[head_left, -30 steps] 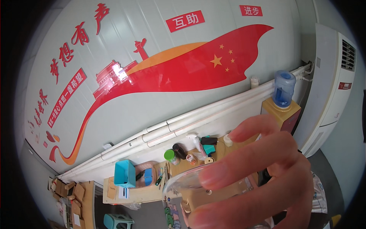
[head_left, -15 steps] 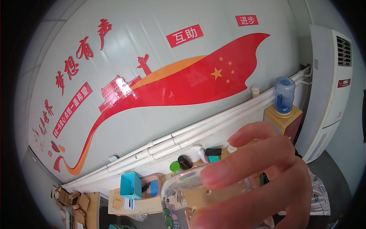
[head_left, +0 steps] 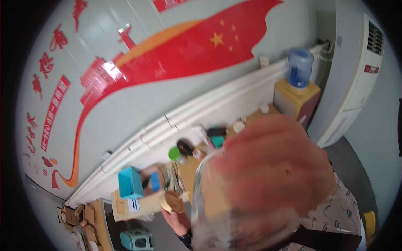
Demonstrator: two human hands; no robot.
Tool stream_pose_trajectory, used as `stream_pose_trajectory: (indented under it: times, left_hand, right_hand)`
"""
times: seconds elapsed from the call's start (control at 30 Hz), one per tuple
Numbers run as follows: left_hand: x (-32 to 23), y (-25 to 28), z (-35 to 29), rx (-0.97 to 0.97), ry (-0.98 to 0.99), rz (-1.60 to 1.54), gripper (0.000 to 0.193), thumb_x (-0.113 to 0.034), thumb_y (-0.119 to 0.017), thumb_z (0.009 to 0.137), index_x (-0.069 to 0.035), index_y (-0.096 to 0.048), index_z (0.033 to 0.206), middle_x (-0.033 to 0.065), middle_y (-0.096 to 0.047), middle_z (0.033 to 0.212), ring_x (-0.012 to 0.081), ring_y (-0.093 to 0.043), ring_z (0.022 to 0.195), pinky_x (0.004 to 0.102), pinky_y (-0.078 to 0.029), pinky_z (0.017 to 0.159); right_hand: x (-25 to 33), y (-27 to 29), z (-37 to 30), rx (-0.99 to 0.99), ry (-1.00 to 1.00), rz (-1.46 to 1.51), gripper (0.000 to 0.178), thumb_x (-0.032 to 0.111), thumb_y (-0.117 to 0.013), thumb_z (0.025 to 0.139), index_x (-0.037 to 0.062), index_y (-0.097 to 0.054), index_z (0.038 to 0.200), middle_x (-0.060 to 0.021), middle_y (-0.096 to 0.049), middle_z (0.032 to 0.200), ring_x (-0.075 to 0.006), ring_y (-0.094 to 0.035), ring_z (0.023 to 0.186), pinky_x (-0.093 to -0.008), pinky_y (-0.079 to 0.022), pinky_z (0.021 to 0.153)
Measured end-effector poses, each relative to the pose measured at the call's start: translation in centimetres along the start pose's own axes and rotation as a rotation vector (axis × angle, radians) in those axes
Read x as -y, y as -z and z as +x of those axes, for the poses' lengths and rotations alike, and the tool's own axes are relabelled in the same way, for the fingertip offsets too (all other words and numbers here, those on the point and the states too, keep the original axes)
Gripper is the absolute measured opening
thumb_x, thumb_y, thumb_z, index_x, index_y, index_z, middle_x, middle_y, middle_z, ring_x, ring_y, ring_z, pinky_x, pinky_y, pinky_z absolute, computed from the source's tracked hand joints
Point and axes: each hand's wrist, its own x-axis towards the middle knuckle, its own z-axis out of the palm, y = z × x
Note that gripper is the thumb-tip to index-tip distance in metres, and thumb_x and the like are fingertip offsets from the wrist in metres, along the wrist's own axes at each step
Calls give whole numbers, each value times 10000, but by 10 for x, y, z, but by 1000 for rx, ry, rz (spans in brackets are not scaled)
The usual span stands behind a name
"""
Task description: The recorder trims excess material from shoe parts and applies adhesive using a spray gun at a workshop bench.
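Close in front of me, my right hand (head_left: pixel 280 167) is wrapped round a clear, see-through cup (head_left: pixel 205 201), which is smeared by motion. Most of the cup's body is hidden behind the fingers. Lower and to the left, my left hand (head_left: pixel 178 221) comes up from a dark sleeve, fingers closed round a small tan, round, cup-like thing (head_left: pixel 172 201) with a short pale piece sticking out at its side. The two hands are apart. Whether the tan thing is a lid or a cup I cannot tell.
Along the wall, a wooden table (head_left: pixel 190 171) bears a teal basket (head_left: pixel 130 183), a green-lidded jar (head_left: pixel 173 153) and a dark round container (head_left: pixel 184 147). A water dispenser (head_left: pixel 297 98) stands beside a tall air conditioner (head_left: pixel 354 79). A teal stool (head_left: pixel 136 239) and cardboard boxes (head_left: pixel 88 215) are lower left.
My view has shifted, so the wall and table sit higher and further left. My left hand with the tan thing has come into sight. My right hand still grips the clear cup, its fingers now blurred.
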Motion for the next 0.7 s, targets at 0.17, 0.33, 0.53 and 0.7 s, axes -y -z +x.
stream_pose_trajectory:
  times: [0.17, 0.33, 0.53, 0.7]
  left_hand:
    - [-44, -75, 21, 47, -189, 197, 917, -363, -815, 744, 32, -354, 1431, 235, -479, 1419, 343, -499, 1306, 451, -355, 1132]
    - [1, -145, 27, 498, -210, 727, 812, -175, -868, 648, 7, -473, 1334, 156, -564, 1272, 306, -568, 1161, 407, -439, 1018]
    - [128, -185, 13, 628, -138, 1049, 823, -333, -876, 703, 9, -484, 1340, 212, -568, 1250, 401, -560, 1126, 465, -479, 944]
    - [187, -191, 11, 673, -131, 1179, 939, -329, -845, 761, 10, -350, 1483, 280, -462, 1405, 445, -516, 1210, 467, -453, 1014]
  right_hand:
    - [-82, -6, -100, 484, -474, -2, 793, 224, -869, 667, 59, -517, 1358, -127, -586, 1271, -357, -539, 1185, -437, -452, 988]
    - [-133, -24, -236, 565, -741, 40, 785, 225, -860, 674, 58, -513, 1357, -133, -567, 1296, -345, -492, 1243, -435, -416, 1040]
    - [-176, -35, -332, 628, -998, 143, 839, 292, -860, 690, 50, -476, 1395, -174, -548, 1319, -361, -492, 1248, -430, -409, 1058]
    - [-250, -39, -437, 560, -1144, 185, 803, 292, -860, 704, 38, -487, 1368, -161, -570, 1322, -341, -536, 1241, -431, -424, 1055]
